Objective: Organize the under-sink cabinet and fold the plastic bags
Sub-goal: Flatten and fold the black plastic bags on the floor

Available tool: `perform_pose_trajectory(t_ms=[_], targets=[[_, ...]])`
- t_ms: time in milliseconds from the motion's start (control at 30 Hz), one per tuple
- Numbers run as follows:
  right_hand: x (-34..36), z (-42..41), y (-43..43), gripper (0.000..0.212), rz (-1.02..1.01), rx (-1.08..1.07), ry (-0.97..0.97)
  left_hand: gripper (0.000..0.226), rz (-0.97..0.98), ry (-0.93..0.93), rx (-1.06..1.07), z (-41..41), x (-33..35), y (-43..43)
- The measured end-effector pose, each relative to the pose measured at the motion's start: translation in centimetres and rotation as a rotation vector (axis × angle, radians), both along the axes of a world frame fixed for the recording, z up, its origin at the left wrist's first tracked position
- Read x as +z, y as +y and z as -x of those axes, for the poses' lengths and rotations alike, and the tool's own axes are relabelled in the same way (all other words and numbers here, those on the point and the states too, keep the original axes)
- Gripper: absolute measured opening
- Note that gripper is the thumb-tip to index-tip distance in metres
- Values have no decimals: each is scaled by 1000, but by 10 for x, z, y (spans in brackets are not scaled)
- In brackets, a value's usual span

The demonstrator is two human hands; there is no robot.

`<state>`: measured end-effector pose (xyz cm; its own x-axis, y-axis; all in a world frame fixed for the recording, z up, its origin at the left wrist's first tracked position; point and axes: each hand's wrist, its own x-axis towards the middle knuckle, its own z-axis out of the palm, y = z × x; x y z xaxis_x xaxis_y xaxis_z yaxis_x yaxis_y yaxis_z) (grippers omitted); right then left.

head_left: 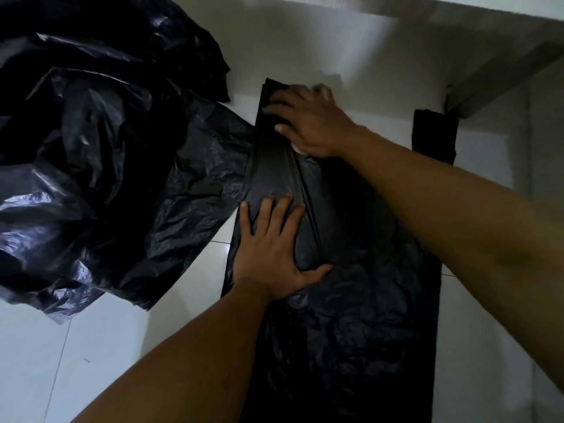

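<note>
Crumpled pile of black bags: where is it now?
In the head view the crumpled pile fills the upper left, on the tiled floor, beside the flattened bag that the left hand and right hand press.

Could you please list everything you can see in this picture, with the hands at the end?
flat plastic bag: one, black, spread on the floor under both hands.
crumpled bags: a heap, count unclear, black, left on the floor.
strip of plastic: one, black, far right beside the cabinet edge.
floor: white tiles.
cabinet edge: one, pale, upper right.
left hand: flat, pressing the bag's middle.
right hand: pressing the bag's far end, blurred.
</note>
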<state>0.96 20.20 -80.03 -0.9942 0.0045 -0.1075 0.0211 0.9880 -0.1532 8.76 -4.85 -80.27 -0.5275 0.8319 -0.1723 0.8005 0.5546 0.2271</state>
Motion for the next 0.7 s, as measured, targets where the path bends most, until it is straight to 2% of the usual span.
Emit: perform_pose_trajectory(t_ms=[67,133,233,300,433,500,567,700], targets=[[2,11,12,53,66,-123,1,110,-13,-4,5,0,-1,0],[11,1,14,52,149,-243,91,110,-20,-3,8,-1,-1,0],[26,-51,15,44,174,-448,253,110,-26,-3,6,0,-3,-1],[33,-104,16,36,165,-631,292,109,-25,5,-1,-1,-4,-1],[32,-192,4,33,123,-965,104,108,-17,17,2,-2,-2,-2],[24,-210,-4,40,125,-958,13,106,-24,8,9,-2,-2,-2],[23,-215,-8,45,163,-928,10,102,-43,-4,18,-3,-1,-3],[36,-211,-5,43,206,-918,3,91,-103,-51,32,-3,1,-4]])
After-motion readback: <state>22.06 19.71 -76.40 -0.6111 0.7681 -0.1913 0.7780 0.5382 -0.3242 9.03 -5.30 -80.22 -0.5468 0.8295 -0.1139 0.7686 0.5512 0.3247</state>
